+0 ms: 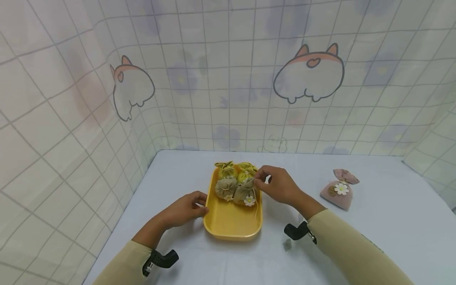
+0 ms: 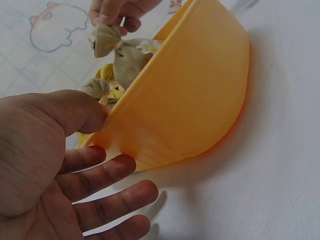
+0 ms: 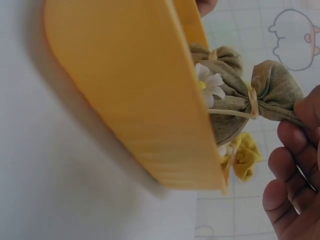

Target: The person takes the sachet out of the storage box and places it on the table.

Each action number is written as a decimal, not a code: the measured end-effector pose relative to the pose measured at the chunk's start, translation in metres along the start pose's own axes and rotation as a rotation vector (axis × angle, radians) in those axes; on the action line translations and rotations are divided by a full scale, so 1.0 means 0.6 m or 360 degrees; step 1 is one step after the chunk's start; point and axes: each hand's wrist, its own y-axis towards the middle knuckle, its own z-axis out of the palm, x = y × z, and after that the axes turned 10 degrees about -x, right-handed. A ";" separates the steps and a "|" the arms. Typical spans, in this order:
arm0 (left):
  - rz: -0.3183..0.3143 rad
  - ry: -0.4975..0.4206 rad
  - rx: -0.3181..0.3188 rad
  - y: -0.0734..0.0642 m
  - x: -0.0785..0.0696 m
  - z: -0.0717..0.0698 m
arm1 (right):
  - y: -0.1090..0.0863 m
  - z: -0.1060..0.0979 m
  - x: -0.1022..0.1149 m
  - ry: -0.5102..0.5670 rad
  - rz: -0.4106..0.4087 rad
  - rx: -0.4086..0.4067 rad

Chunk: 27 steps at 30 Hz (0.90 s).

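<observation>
In the head view, a yellow plastic tray (image 1: 233,227) holds several small cloth drawstring pouches. Two yellow pouches, one a yellow pouch (image 1: 227,172) at left, lie at its far end. Nearer are two grey-green pouches with white flowers: a left pouch (image 1: 226,188) and a right pouch (image 1: 245,192). My right hand (image 1: 279,184) pinches the gathered top of the right grey-green pouch (image 3: 277,90) between thumb and index finger; its other fingers are loosely bent. My left hand (image 1: 185,210) holds the tray's left side, thumb at the rim (image 2: 150,82), fingers against the outer wall.
A pink pouch (image 1: 338,190) with a white flower lies on the white-covered table (image 1: 295,257), right of the tray. A small grey patch (image 1: 287,244) shows near the right wrist. A checked curtain (image 1: 228,79) with cartoon animals hangs behind the table and along its left side.
</observation>
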 end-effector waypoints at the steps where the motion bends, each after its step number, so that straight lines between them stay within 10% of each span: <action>1: -0.0001 -0.0002 0.0001 0.000 0.000 0.000 | 0.001 -0.003 0.002 0.0005 -0.0005 -0.0010; 27: 0.0008 0.0003 -0.0005 0.001 0.003 0.000 | 0.020 -0.072 0.023 -0.0025 0.0189 -0.0192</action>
